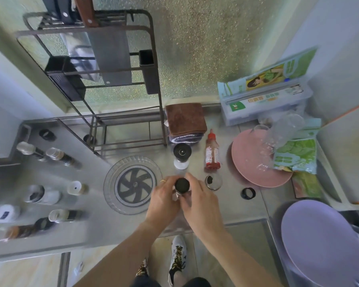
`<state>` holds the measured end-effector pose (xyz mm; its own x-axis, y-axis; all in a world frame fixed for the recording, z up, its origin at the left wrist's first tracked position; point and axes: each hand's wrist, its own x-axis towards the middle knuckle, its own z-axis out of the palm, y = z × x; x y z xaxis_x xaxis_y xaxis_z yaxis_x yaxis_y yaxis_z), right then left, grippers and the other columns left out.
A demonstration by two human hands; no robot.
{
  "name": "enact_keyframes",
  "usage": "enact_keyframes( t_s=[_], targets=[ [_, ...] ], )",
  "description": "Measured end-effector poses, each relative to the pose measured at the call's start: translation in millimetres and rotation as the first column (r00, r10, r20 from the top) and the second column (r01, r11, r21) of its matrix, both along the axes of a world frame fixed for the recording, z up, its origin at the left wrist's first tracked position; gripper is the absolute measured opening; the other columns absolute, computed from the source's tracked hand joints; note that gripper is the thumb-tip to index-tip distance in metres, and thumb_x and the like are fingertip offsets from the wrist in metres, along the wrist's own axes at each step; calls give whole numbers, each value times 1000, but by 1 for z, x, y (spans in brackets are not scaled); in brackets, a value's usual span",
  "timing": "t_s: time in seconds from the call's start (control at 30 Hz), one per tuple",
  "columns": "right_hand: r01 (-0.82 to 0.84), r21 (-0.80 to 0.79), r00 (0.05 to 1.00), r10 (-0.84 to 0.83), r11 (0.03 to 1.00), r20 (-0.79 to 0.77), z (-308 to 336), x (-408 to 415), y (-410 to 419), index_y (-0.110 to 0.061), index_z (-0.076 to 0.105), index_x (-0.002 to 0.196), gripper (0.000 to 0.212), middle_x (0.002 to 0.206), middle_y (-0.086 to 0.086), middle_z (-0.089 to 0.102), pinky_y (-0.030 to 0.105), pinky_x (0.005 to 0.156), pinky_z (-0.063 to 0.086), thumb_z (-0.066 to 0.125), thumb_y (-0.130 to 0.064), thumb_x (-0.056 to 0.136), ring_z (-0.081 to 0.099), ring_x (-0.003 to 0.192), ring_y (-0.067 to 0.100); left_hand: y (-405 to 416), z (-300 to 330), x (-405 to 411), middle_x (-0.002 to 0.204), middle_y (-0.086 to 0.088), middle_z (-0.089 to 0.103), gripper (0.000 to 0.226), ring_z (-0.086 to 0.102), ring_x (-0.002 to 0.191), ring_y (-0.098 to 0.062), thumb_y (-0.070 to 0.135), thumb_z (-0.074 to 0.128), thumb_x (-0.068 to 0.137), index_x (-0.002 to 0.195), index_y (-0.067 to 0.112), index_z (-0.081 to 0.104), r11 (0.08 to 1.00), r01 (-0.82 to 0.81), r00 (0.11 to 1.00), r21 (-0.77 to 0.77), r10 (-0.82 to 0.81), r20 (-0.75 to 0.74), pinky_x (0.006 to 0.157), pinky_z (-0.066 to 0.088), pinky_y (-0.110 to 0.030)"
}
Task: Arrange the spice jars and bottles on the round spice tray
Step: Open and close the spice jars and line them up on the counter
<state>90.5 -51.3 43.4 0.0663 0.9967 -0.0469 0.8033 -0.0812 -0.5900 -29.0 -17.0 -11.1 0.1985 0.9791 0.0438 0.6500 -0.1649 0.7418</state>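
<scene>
Head view:
Left hand [164, 200]: wrapped around the left side of a black-capped jar [182, 186], gripping it.
Right hand [197, 198]: closed on the jar's right side; both hands share it.
Jar: held upright just above the counter [226, 208], at 3 o'clock of the round tray [133, 185].
Tray: clear, bare, with a dark pinwheel center.
Grinder [181, 155]: at 12 o'clock of the jar.
Red bottle [212, 152]: lying at 1 o'clock.
Other jars [56, 155]: blurred, at 9 o'clock of the tray.

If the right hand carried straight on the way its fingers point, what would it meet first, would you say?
The right hand points up-left, already touching the black-capped jar. Beyond that, probably the white grinder, though depth is unclear.
</scene>
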Motion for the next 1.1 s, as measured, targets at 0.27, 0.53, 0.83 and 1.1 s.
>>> enact_keyframes(
  t_s=[0.27,0.53,0.83,1.1],
  targets=[
    [208,-29,973,-204,978,106,-54,87,-36,-15,62,108,29,98,-1,64,32,68,53,75,-10,83,66,78,17,23,-29,28,105,-2,63,34,61,90,-24,9,76,77,108,16,63,978,-147,987,-151,134,-90,75,36,-19],
    [382,-76,887,-342,921,311,-92,155,-27,-10,63,113,37,106,11,66,41,67,51,76,-9,78,63,92,38,20,-40,27,108,-5,65,49,62,97,-28,11,75,77,122,17,56,976,-140,984,-164,119,-131,79,44,-30],
    [270,-200,868,-149,942,474,-119,174,-8,-6,64,105,26,100,17,61,41,56,48,70,1,80,60,80,39,6,-22,7,129,-1,59,60,58,118,-22,17,77,80,132,16,49,984,-97,983,-150,71,-169,97,42,-29],
    [213,82,949,-226,974,220,-31,97,-24,-11,66,102,36,92,9,60,35,59,47,82,-13,69,61,79,34,-16,6,-23,133,7,55,60,54,122,-15,42,71,86,137,28,42,978,-168,981,-122,153,-122,100,48,-31]
  ],
)
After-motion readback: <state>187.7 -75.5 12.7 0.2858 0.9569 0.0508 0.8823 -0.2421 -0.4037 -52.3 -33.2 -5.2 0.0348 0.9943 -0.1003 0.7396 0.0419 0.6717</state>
